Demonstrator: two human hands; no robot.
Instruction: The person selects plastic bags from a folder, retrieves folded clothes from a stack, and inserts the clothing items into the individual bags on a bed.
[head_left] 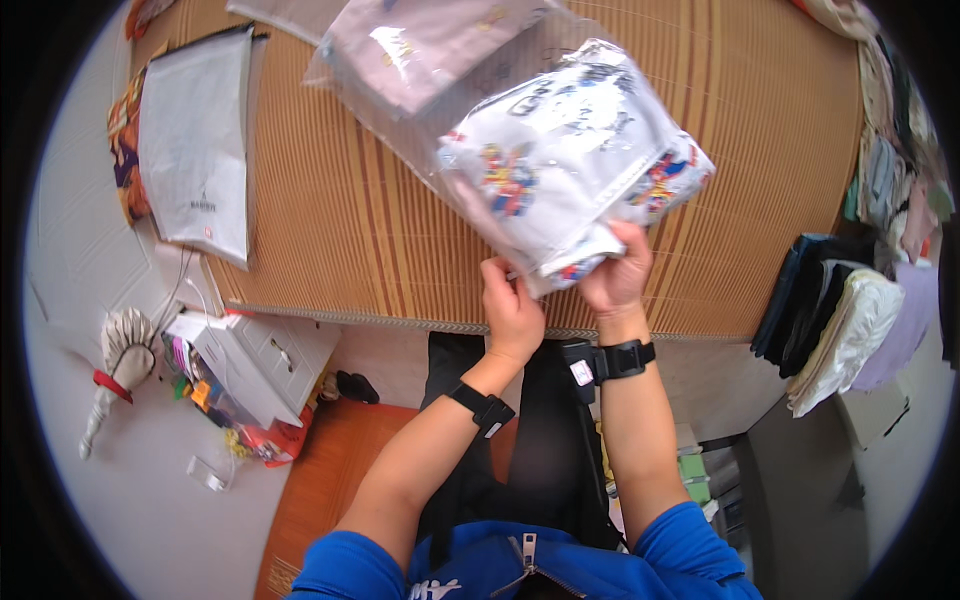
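A folded white garment with colourful cartoon prints (580, 140) lies at the near middle of the mat, at least partly under shiny clear plastic. My right hand (618, 278) is closed on its near edge, thumb on top. Beside it, my left hand (514, 318) pinches the near left corner, where plastic and cloth meet; exactly what lies between its fingertips is hidden. Just beyond is a clear plastic bag (335, 70) with a folded pale pink garment (410, 50) in it, overlapped by the white one. I cannot tell whether both share one bag.
A striped bamboo mat (320, 200) covers the bed-like surface. On its left lies a frosted zip bag (195, 140). A white cabinet (265, 365) stands at the lower left. Folded clothes (850, 310) hang over the right edge, near a grey cabinet (820, 490).
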